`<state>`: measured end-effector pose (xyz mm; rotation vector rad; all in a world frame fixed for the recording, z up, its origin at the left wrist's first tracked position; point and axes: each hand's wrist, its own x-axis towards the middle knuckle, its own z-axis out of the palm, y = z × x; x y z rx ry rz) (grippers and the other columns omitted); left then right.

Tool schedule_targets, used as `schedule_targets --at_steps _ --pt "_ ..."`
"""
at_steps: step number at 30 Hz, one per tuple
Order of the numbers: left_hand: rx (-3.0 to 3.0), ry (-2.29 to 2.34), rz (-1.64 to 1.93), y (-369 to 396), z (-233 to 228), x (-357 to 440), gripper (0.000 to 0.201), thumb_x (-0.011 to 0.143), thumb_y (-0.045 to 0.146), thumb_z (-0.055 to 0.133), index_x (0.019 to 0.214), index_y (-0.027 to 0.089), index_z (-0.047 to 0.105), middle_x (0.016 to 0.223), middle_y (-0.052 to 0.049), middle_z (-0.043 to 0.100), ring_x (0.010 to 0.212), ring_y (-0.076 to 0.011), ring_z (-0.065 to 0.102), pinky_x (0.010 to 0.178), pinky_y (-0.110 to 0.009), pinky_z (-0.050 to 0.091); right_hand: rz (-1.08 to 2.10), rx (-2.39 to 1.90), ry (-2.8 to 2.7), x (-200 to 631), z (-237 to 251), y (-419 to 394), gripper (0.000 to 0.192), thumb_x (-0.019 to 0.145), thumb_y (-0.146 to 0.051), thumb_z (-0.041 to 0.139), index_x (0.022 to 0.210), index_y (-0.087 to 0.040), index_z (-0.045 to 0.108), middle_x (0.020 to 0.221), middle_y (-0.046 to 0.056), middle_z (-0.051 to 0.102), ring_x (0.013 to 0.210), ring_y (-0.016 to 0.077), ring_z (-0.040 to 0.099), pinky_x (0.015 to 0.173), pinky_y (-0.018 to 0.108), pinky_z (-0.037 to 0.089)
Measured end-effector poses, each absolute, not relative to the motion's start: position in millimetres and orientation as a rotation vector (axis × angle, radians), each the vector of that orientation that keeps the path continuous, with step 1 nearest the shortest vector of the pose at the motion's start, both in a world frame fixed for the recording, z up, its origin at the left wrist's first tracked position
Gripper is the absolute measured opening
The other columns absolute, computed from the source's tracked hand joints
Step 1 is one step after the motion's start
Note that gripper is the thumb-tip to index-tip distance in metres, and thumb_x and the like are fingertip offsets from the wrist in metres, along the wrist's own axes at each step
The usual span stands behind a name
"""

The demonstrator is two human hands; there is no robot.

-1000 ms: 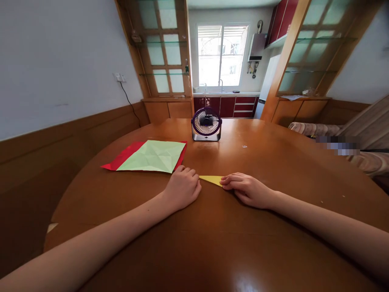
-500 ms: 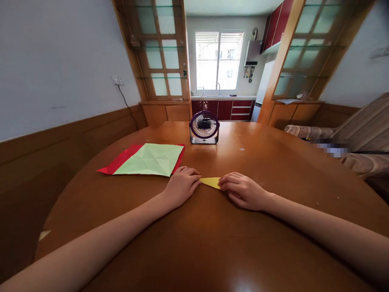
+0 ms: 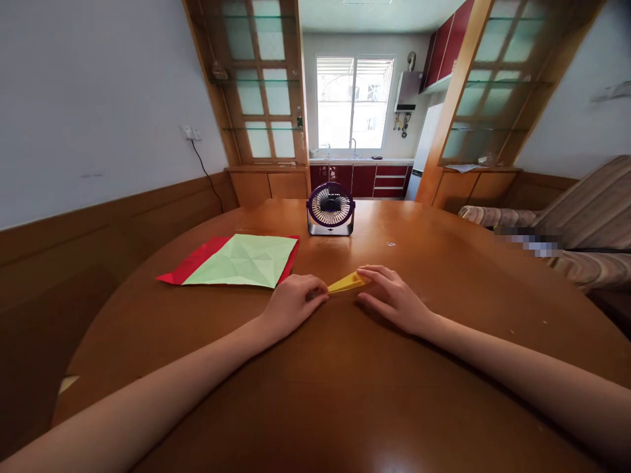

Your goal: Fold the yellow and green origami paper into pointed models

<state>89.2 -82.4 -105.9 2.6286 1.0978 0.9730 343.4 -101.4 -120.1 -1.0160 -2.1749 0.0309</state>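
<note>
Two sheets of paper are laid at the left of the round wooden table (image 3: 345, 394): a pale green creased sheet (image 3: 244, 261) is stacked on a red sheet (image 3: 197, 260), whose edge is seen along the left side and at the far right corner. Just beside the near right corner of that stack, the left hand (image 3: 292, 305) is rested on the tabletop, its fingers curled under, and the left tip of a small folded yellow paper (image 3: 348, 282) is pinched between thumb and fingertips. The yellow paper is held between the two hands, near the middle of the table, with its right end tilted slightly up off the wood. That right end is touched by the fingertips of the right hand (image 3: 394, 299), which is spread flat and loose, with the palm down on the table; nothing is clasped in it. Farther back, beyond the hands, a small purple desk fan (image 3: 330, 209) is stood upright facing the camera. At the far right, off the table, a striped sofa (image 3: 582, 223) is seen.
</note>
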Motion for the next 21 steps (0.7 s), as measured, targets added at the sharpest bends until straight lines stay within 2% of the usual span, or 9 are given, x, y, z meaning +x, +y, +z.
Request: schedule_targets --at_steps 5,7,10,12,14,17,21 --pt "2.501 0.983 1.122 -84.7 -107.7 88.9 0.016 0.086 0.017 0.059 0.101 0.019 0.065 0.089 -0.002 0.071 0.081 -0.0146 0.067 0.075 -0.028 0.053 -0.074 -0.993 -2.174 344.1 -120.9 -100.1 0.049 0.090 -0.032 0.058 0.137 -0.024 0.044 0.138 0.013 0.048 0.129 0.0273 0.044 0.106 0.053 0.038" --pt "2.499 0.961 1.149 -85.9 -108.1 89.0 0.018 0.086 0.016 0.058 0.103 0.019 0.065 0.090 -0.002 0.072 0.082 -0.0145 0.067 0.076 -0.028 0.054 -0.128 -0.979 -2.170 343.8 -120.4 -99.8 0.049 0.091 -0.032 0.058 0.137 -0.025 0.044 0.139 0.013 0.048 0.130 0.0275 0.044 0.108 0.055 0.034" --pt "2.560 0.940 1.147 -87.8 -108.0 90.2 0.018 0.088 0.016 0.055 0.100 0.020 0.068 0.087 -0.003 0.070 0.082 -0.0156 0.065 0.075 -0.029 0.053 -0.154 -0.923 -2.176 342.9 -118.0 -100.3 0.033 0.092 -0.028 0.056 0.125 -0.026 0.057 0.119 0.009 0.063 0.113 0.0233 0.057 0.110 0.057 0.029" --pt "2.603 0.919 1.138 -88.9 -108.1 91.7 0.022 0.090 0.016 0.052 0.101 0.020 0.070 0.083 -0.003 0.067 0.079 -0.0153 0.062 0.072 -0.029 0.052 -0.128 -0.868 -2.182 342.2 -115.7 -101.2 0.019 0.093 -0.027 0.054 0.107 -0.025 0.067 0.095 0.004 0.069 0.094 0.0194 0.062 0.108 0.054 0.032" --pt "2.616 0.891 1.159 -90.2 -108.9 93.9 0.025 0.091 0.018 0.051 0.106 0.021 0.071 0.080 -0.004 0.062 0.075 -0.0145 0.059 0.069 -0.028 0.050 -0.088 -0.815 -2.167 341.5 -113.8 -102.2 0.017 0.094 -0.028 0.054 0.094 -0.024 0.071 0.081 0.002 0.069 0.082 0.0175 0.062 0.103 0.051 0.037" --pt "2.579 0.874 1.207 -92.6 -110.5 97.1 0.023 0.090 0.027 0.058 0.108 0.023 0.072 0.081 -0.004 0.060 0.075 -0.0148 0.057 0.069 -0.029 0.050 -0.022 -0.750 -2.141 340.1 -112.5 -103.1 0.018 0.094 -0.029 0.055 0.090 -0.024 0.072 0.076 0.002 0.068 0.075 0.0169 0.059 0.096 0.047 0.043" --pt "2.521 0.853 1.248 -94.5 -111.3 99.7 0.021 0.091 0.034 0.059 0.099 0.023 0.075 0.077 -0.003 0.059 0.075 -0.0150 0.056 0.069 -0.029 0.049 0.033 -0.713 -2.144 335.9 -111.8 -104.8 0.018 0.094 -0.026 0.055 0.089 -0.022 0.072 0.075 0.002 0.068 0.074 0.0167 0.059 0.093 0.045 0.045"
